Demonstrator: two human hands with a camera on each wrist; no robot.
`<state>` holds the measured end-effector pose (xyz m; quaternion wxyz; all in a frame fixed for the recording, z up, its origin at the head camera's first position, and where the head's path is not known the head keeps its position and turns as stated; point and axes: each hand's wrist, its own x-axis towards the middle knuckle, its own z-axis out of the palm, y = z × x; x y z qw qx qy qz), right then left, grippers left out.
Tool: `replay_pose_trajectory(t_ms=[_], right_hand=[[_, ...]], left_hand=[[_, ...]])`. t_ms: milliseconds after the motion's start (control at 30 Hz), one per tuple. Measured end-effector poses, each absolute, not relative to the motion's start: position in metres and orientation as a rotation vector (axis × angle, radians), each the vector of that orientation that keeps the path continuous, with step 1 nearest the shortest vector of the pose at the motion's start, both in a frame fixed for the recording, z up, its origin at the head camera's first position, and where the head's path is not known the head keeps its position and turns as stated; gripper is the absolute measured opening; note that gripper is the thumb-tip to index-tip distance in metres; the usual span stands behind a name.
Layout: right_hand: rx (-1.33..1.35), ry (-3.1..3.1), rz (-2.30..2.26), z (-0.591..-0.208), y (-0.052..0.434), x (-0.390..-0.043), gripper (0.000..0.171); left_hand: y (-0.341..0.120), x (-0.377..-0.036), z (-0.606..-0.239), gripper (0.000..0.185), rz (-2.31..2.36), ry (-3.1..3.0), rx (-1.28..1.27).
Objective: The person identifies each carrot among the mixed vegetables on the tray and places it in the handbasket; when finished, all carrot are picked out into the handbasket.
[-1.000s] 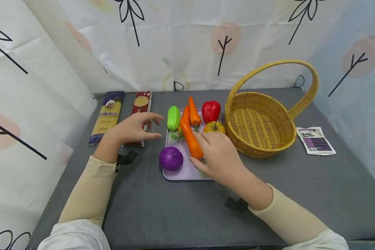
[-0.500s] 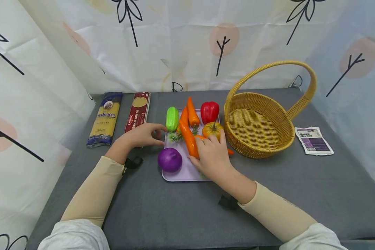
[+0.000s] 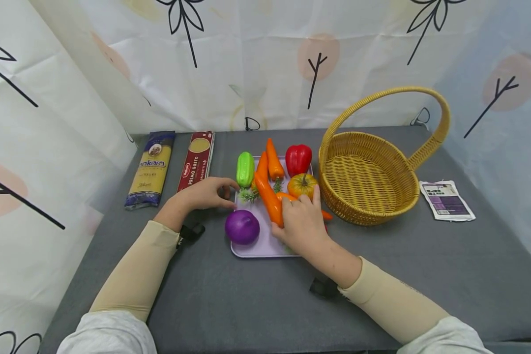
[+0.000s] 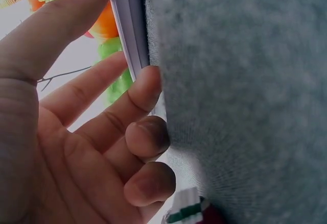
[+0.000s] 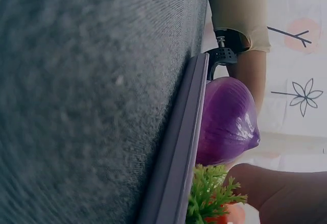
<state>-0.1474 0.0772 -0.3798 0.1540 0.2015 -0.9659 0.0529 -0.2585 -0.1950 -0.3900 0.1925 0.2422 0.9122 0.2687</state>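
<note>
Carrot [image 3: 269, 199], the long orange one, lies on the lilac tray [image 3: 252, 248] mid-table; head view: right hand [image 3: 302, 222] lies over its near end and over a second carrot [image 3: 325, 215] that pokes out past the hand toward the wicker basket [image 3: 367, 179], fingers curled down on the carrots, index tip up by the small pumpkin [image 3: 302, 184]. Whether the grip is closed under the hand, cannot tell from here. Left hand [image 3: 203, 194] sits at the tray's left edge, fingertips bent against the rim, near the green cucumber [image 3: 245, 168]. Also on the tray: purple onion [image 3: 241, 226] at the near left corner, red pepper [image 3: 298, 158] and one more carrot [image 3: 274, 160] at the far side. Two pasta packs [image 3: 152, 168] lie left of the tray, a purple sachet [image 3: 446, 199] right of the basket, all on grey cloth [image 3: 248, 300]. Left wrist view: fingers [image 4: 145, 89] loosely curled, the middle tips touching the tray's white edge, thumb along its top, nothing held; orange and green veg blurred beyond. Right wrist view: tray rim runs edge-on over the cloth, onion just behind it, green carrot leaves and a fingertip [image 5: 286, 196] at the bottom; grip itself out of frame.
</note>
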Motion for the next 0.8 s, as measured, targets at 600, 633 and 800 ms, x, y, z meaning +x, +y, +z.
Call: replay_pose_trajectory(t_ms=[600, 633, 800], right_hand=[[0.738, -2.379, 0.539, -0.347, 0.084, -0.135, 0.041], [0.734, -2.366, 0.565, -0.343, 0.085, -0.133, 0.041], [0.705, -2.330, 0.674, -0.320, 0.097, -0.126, 0.042]], left_hand=[[-0.193, -0.257, -0.387, 0.049, 0.750, 2.547, 0.676], [-0.193, -0.257, -0.387, 0.048, 0.750, 2.545, 0.676], [-0.194, -0.257, -0.389, 0.047, 0.746, 2.537, 0.665]])
